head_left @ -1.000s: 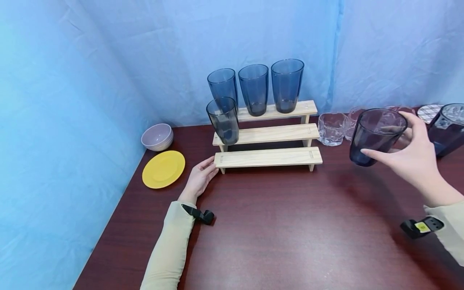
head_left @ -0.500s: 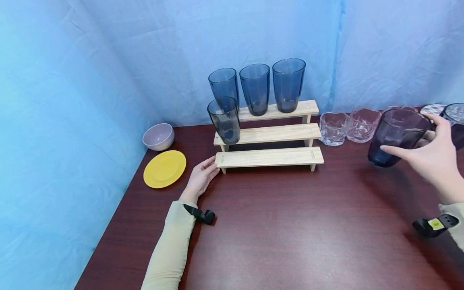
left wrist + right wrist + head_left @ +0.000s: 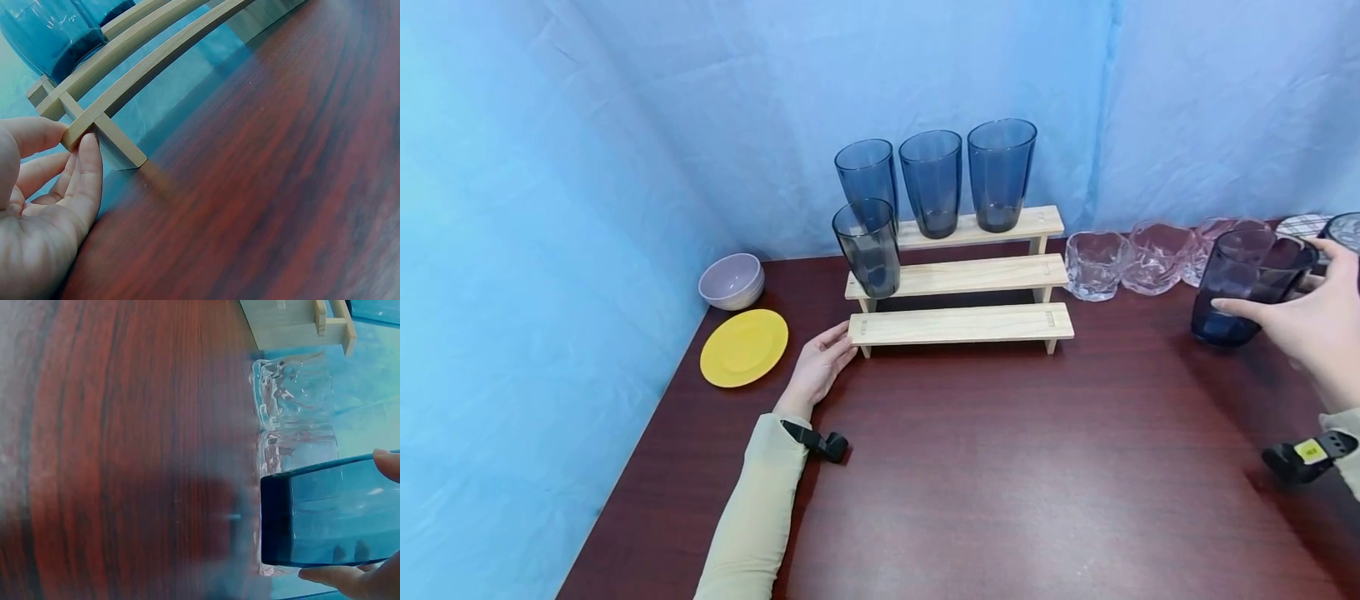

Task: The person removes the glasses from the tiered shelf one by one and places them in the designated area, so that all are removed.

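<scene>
A three-tier wooden shelf rack [image 3: 962,327] stands at the back of the table. My left hand [image 3: 817,368] pinches the left end of its lowest tier; in the left wrist view the thumb and a finger meet at that board's end [image 3: 81,130]. Far to the right, my right hand [image 3: 1318,321] grips a dark blue glass tumbler [image 3: 1232,287] upright by its sides. In the right wrist view this tumbler [image 3: 337,515] overlaps a row of clear glasses. Three tumblers line the top tier, and another tumbler [image 3: 876,258] sits at the left of the middle tier.
Several clear, wavy glasses [image 3: 1093,265] are lined up right of the rack. Beyond my right hand, another dark tumbler [image 3: 1343,229] shows partly at the edge. A yellow plate [image 3: 744,348] and a lilac bowl [image 3: 732,283] lie left. Blue curtain [image 3: 760,100] hangs behind.
My right hand has carried the held tumbler rightward and slightly lower, in front of the clear glasses. My left hand keeps its place on the rack. The head view has shifted slightly.
</scene>
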Demonstrator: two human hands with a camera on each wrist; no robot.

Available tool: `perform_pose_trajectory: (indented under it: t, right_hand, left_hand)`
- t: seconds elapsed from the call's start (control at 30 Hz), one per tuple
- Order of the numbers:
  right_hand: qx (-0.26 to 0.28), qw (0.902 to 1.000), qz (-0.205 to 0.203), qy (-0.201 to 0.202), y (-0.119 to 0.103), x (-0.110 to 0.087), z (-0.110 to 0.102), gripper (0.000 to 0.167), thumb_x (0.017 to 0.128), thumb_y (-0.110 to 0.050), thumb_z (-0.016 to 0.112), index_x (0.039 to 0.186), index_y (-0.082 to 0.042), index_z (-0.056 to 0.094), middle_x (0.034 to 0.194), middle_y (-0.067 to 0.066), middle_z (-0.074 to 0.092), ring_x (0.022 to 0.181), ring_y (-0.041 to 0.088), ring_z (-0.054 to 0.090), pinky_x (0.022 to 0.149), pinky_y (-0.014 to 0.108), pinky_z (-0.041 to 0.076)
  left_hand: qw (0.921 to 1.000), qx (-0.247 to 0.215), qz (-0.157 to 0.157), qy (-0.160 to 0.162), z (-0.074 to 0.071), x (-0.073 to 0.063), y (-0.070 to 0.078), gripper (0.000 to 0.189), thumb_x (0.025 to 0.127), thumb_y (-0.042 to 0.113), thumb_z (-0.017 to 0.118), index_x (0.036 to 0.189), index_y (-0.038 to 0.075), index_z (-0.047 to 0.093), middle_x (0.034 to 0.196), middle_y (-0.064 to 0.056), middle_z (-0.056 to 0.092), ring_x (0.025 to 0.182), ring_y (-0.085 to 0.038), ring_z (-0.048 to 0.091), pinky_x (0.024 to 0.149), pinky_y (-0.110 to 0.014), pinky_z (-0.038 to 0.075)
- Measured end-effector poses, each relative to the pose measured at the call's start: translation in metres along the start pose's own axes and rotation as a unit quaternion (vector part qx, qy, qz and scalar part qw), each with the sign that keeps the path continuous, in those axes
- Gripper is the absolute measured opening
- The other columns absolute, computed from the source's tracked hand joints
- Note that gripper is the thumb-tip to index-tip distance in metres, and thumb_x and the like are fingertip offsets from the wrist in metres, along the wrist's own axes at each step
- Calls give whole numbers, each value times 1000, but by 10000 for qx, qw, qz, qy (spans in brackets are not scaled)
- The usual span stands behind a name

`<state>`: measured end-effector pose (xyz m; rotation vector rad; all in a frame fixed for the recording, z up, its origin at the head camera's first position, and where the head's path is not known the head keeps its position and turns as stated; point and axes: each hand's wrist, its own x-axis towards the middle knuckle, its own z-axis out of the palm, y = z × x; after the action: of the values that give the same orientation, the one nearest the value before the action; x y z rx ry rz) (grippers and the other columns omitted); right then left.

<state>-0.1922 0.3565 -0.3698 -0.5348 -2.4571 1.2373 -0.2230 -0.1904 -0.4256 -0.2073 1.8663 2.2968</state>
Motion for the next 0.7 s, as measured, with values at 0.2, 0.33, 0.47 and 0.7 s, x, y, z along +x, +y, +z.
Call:
perform_pose_trajectory:
  t: [0.2,0.33,0.47,0.7]
  right_hand:
    - [-68,10000,45,47,58,40,13,109,72,-34,81,146,-43,1,153,6,27,132,7,37,112,41,33]
    - [62,9999,-49,124,81,56,17,111,69,-34,83,145,-46,3,148,-5,34,128,2,39,110,32,36]
    - [409,9990,-147,94,81,60,16,112,66,-26,87,145,-42,9,134,-19,39,113,-6,45,94,6,39]
    - [41,9998,-157,125,62,44,13,107,70,-33,82,143,-44,5,143,-11,36,122,-5,39,109,20,32]
  left_hand:
    - [10000,20,-12,29,-1,0,-1,47,98,2,46,144,2,37,145,-17,41,97,-4,60,82,-13,51]
    - [10000,-7,-3,47,0,-1,-1,47,98,2,47,144,1,37,144,-18,42,95,-4,60,81,-13,52]
    - [10000,-25,19,54,1,-1,0,47,98,1,46,144,1,38,143,-18,42,94,-3,61,81,-14,52]
    - [10000,-1,64,34,1,0,0,47,98,0,46,144,0,36,144,-20,41,96,-3,60,81,-14,52]
